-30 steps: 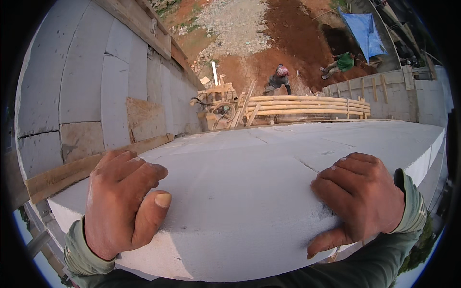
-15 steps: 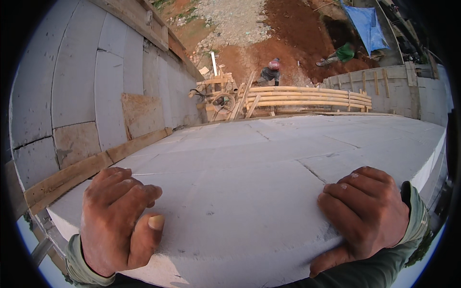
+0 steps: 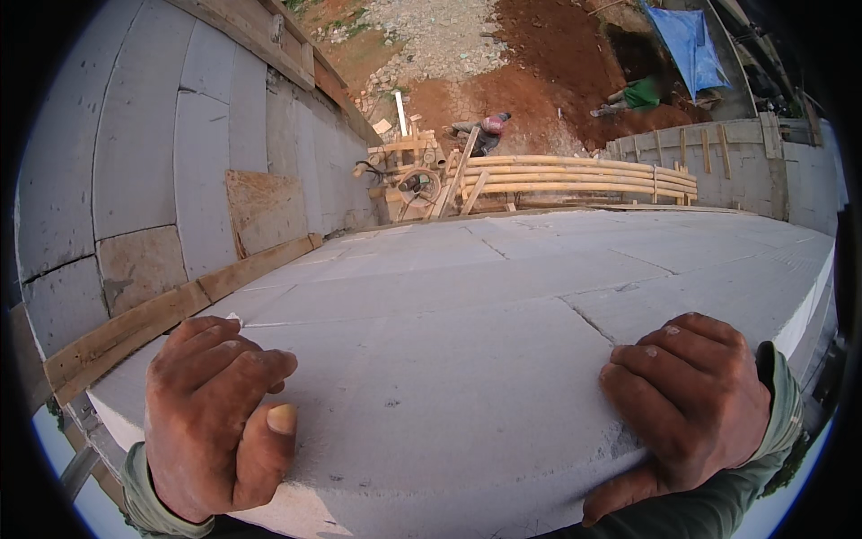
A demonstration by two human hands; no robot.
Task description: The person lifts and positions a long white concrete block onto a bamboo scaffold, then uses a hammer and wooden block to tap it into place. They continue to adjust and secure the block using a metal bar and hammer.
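Observation:
A pale grey block wall (image 3: pixel 431 368) with thin joints stretches away below my hands, its near edge close to me. At its left, my left hand (image 3: pixel 211 409) is closed, fingers curled and thumb bent beside them. A small white bit (image 3: pixel 235 318) shows past its knuckles; what lies inside the fingers is hidden. Over the right part of the near edge, my right hand (image 3: pixel 687 409) is closed on the block, its fingers bent on the grey face and its thumb lying along the edge. Green sleeves cover both wrists.
A wooden plank (image 3: pixel 135 337) runs along the corner with another block wall (image 3: pixel 135 135) at left. Far below are bamboo poles (image 3: pixel 575 178), timber pieces (image 3: pixel 413 148), a blue tarp (image 3: pixel 687 49) and two people, one bending (image 3: pixel 489 130), one in green (image 3: pixel 639 92).
My left hand has shifted slightly left, and the white bit now shows past its knuckles. My right hand has moved slightly right. Below, the person by the poles has turned and leaned over.

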